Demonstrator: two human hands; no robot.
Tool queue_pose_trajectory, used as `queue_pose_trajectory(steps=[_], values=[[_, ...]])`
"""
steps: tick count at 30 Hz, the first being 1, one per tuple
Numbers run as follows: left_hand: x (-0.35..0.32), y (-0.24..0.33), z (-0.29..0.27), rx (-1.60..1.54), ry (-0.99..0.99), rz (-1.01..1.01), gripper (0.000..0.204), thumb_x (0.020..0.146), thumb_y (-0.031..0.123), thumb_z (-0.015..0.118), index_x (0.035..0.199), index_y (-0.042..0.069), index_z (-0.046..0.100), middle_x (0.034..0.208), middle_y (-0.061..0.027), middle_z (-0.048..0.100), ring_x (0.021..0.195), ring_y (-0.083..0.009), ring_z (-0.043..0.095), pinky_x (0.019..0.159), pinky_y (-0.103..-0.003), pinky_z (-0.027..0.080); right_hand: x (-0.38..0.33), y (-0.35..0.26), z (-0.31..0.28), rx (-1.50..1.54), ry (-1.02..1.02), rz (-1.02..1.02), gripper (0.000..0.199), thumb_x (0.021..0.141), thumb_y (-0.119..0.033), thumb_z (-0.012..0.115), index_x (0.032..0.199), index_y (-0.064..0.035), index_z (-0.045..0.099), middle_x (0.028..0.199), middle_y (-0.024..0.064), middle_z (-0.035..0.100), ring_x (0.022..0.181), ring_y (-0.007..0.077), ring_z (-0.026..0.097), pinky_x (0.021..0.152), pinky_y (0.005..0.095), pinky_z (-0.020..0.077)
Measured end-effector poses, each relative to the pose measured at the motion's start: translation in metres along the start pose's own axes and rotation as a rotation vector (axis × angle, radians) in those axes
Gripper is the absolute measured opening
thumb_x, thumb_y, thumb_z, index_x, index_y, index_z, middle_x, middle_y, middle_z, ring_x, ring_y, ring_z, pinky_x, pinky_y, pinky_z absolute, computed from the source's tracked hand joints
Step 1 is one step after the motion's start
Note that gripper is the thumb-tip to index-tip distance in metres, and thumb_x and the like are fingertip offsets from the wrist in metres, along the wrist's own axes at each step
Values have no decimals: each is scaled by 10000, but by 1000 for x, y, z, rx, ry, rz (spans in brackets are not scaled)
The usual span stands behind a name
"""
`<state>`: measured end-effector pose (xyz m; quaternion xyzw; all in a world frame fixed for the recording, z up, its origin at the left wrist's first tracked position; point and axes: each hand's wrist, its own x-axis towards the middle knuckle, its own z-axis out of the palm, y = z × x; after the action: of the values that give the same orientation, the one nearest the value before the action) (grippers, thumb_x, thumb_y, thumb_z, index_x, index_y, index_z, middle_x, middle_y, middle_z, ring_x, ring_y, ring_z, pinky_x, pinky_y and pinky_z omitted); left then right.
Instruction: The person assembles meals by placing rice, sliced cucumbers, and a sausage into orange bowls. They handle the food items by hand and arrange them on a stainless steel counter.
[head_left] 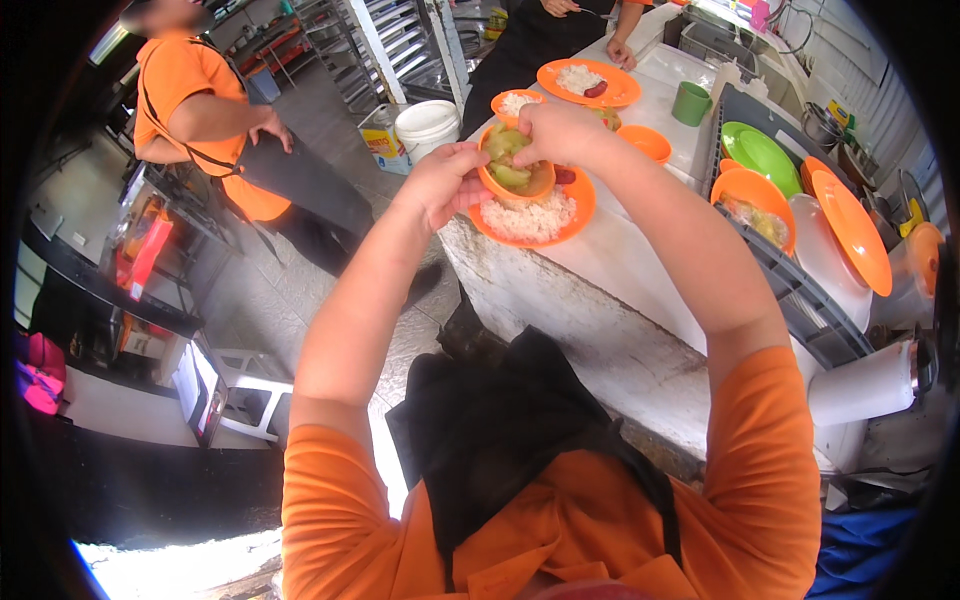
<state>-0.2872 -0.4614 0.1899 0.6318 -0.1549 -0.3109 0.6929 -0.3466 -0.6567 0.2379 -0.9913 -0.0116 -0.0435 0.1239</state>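
Both my hands are at an orange bowl (522, 192) of yellow-green cooked food chunks (512, 176), tilted above an orange plate (586, 215). My left hand (447, 184) grips the bowl's left side, fingers closed on the rim. From the far right side, my right hand (556, 132) curls over the rim, and its fingertips reach down to the food. White rice (530, 218) lies on the plate, with a reddish sausage (565, 176) partly hidden behind the bowl. Just beyond stands a smaller orange bowl of rice (514, 103).
A second plate of rice and sausage (620, 92) lies farther along the white counter (640, 285), near a green cup (691, 104). At right, a grey rack (800, 300) holds orange and green dishes. Two other people stand nearby. White buckets (428, 122) stand on the floor.
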Motion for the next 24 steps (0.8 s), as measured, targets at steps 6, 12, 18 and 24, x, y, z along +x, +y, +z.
queue_pose_trajectory(steps=[6,12,18,24], values=[[-8,-2,-7,36,-5,-8,283,930,159,571,1175,20,536,984,-81,657,810,-141,673,714,-256,591,-7,-4,4,12,-9,-9,463,698,-410,790,976,-81,619,879,87,671,858,232,654,719,378,504],[-28,1,-12,107,51,-10,298,931,168,590,1192,36,529,991,-50,645,813,-115,655,716,-246,566,-15,-20,10,18,-12,-37,503,683,-432,785,1025,-89,651,934,71,701,867,236,679,726,388,529],[-30,5,-26,160,87,12,401,888,186,668,1215,34,493,1045,-72,635,881,-146,648,762,-278,551,-8,-29,21,57,34,-42,503,690,-421,784,1042,-95,634,969,67,694,918,239,673,757,388,525],[-28,9,-12,212,128,63,389,902,192,656,1226,43,501,1066,-47,632,899,-124,647,744,-249,556,-6,-20,18,60,70,-39,489,699,-402,783,1043,-98,616,943,68,689,884,238,670,729,387,520]])
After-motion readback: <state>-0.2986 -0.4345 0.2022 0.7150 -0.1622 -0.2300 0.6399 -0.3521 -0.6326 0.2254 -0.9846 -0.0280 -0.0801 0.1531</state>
